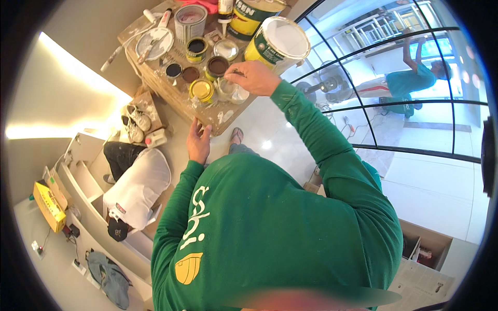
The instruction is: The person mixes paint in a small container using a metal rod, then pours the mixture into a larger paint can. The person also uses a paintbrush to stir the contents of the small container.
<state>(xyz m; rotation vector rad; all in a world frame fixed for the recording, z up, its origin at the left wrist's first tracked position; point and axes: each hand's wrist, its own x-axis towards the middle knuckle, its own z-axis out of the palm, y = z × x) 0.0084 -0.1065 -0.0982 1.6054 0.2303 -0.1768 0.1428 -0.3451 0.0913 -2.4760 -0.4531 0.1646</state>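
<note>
Above the small tins, my right hand [255,79] is closed in a pinch; what its fingertips hold, if anything, is too small to make out. Just below those fingers are an open tin of brown paint [217,65] and a clear plastic cup [224,91]. My left hand [198,144] is at the near edge of the paint-stained wooden table [179,106], thumb and fingers apart, nothing seen in it. A closed tin with a yellow lid [201,89] stands near that edge. Beside it lie a brown lid [190,74] and a black lid [174,70].
A large paint bucket [284,40] stands at the table's right, a grey can [190,23] farther back. A putty knife rests on a white lid [154,44]. At left, a person in a white shirt [137,181] bends beside white shoes [136,123]. Black-framed glass [363,103] is right.
</note>
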